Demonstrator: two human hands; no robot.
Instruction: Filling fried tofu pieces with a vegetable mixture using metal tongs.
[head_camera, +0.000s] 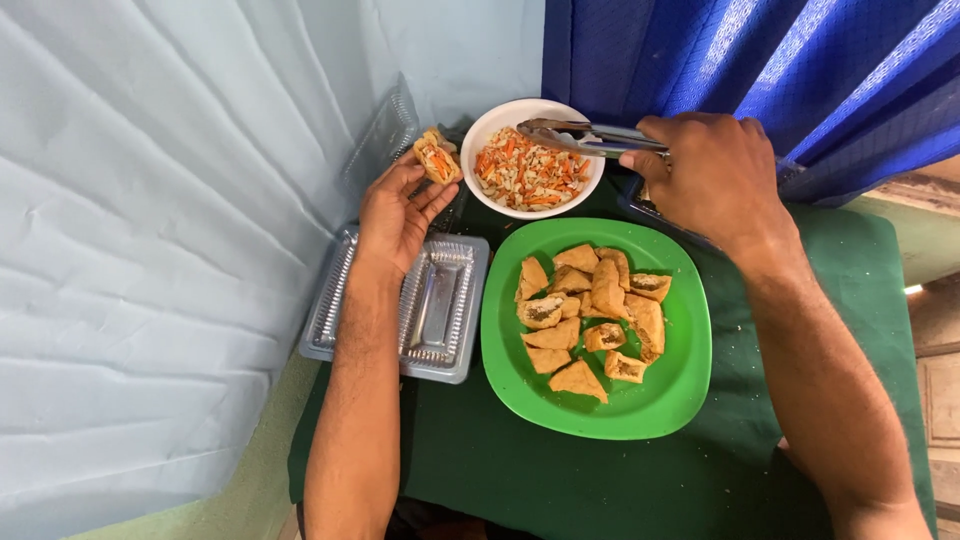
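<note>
A square green plastic plate (690, 385) sits on the dark green tablecloth (560, 480), with golden fried tofu pieces (592, 315) piled on it. Left of the plate, touching it, lies a clear ribbed plastic tray (440, 310). Behind the plate stands a round white bowl (490, 125) with shredded orange-and-white vegetable filling (525, 175) in it. Metal tongs (580, 138) reach over the bowl from the right.

A single head-worn camera is looking steeply down from above the person onto the bench (560, 480), facing forward toward a pale wall (150, 200) and blue curtain (760, 60). It is sitting close, both forearms entering from the bottom edge, and the green plate (690, 380) is filling the middle of the frame.
</note>
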